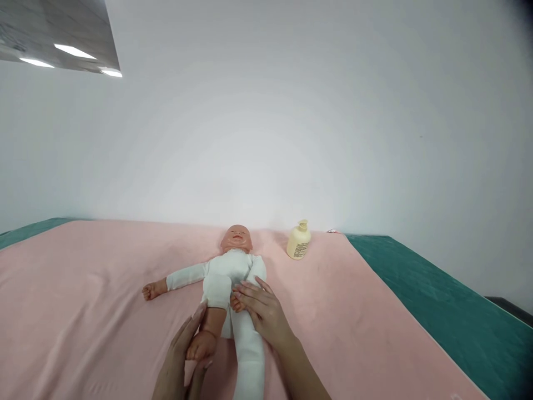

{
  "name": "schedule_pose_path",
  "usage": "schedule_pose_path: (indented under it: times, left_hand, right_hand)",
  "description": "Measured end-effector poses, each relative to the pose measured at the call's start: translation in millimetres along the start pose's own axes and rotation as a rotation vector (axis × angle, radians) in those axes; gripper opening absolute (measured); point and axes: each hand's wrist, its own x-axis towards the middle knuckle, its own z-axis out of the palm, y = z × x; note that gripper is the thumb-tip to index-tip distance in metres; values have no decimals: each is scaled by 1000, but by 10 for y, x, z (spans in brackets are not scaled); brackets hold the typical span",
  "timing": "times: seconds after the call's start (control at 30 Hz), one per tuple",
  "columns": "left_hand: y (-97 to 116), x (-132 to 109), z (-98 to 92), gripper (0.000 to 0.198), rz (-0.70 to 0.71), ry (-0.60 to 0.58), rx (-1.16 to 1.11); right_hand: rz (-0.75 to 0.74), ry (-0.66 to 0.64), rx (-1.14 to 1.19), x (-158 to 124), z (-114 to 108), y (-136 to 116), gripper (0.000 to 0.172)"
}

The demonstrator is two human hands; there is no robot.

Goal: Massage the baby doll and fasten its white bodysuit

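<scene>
Doll (233, 266) is on its back on the pink cloth (353, 328), head at the far end. Left hand (177, 350) half open, cupped at the doll's raised bare foot (203, 345) and shin; can't tell if it grips or just supports. Right hand (267, 315) nearly flat, fingers out over the doll's near hand (237, 303); hold unclear. Pump bottle (298, 244) upright beside the doll's head, neither hand on it. Progress: looks mid-handling. Done: both hands placed, one leg up. Other leg (249, 344) lies extended. Can't tell how much is left.
</scene>
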Motion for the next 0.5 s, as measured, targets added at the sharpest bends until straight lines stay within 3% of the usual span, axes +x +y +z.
schedule_pose_path:
  times: [0.17, 0.33, 0.5]
  left_hand:
    - [8, 57, 46, 54, -8, 2, 5]
    - [-61, 42, 25, 55, 14, 5, 10]
    - [-166, -15, -55, 56, 14, 40, 28]
  right_hand:
    - [-2, -6, 2, 5, 6, -3, 38]
    - [18, -4, -14, -24, 19, 5, 44]
    - [110, 105, -39, -81, 26, 46, 48]
